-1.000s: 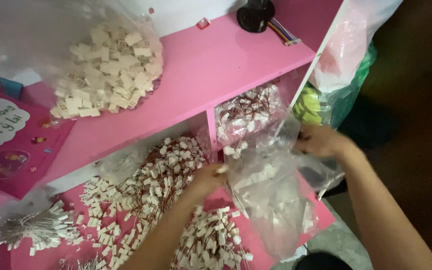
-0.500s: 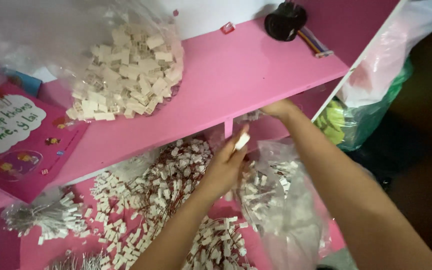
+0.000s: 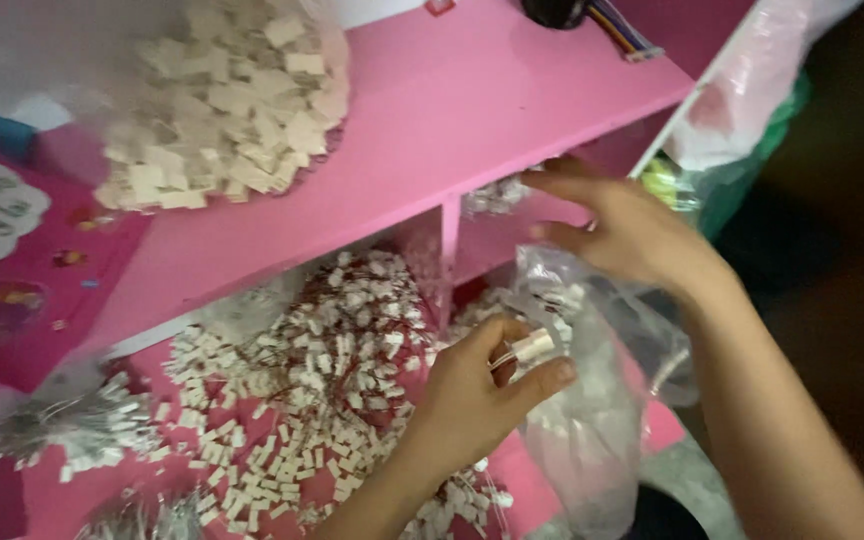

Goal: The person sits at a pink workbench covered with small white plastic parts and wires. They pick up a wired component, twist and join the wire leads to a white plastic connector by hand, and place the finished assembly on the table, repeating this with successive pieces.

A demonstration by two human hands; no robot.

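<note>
The left hand is pinching a small bundle of white tags between thumb and fingertips; the grip is clenched on the bundle, whose strings are trailing back into the palm. Just right of that pinch, a clear plastic bag is hanging open and crumpled, holding more white tags inside, with its mouth nearly touching the bundle. Above the pinch and to its right, the right hand is hovering with fingers spread and released, grasping nothing; its fingertips are pointing toward the lower opening of the pink shelf, and its wrist is lying close over the bag's upper edge. Left of and below the left hand, a loose heap of stringed tags is spreading over the pink lower surface. Well above the grip, on the shelf top, a second clear bag of cream-coloured tags is resting. Motion blur is softening the right hand's fingers.
</note>
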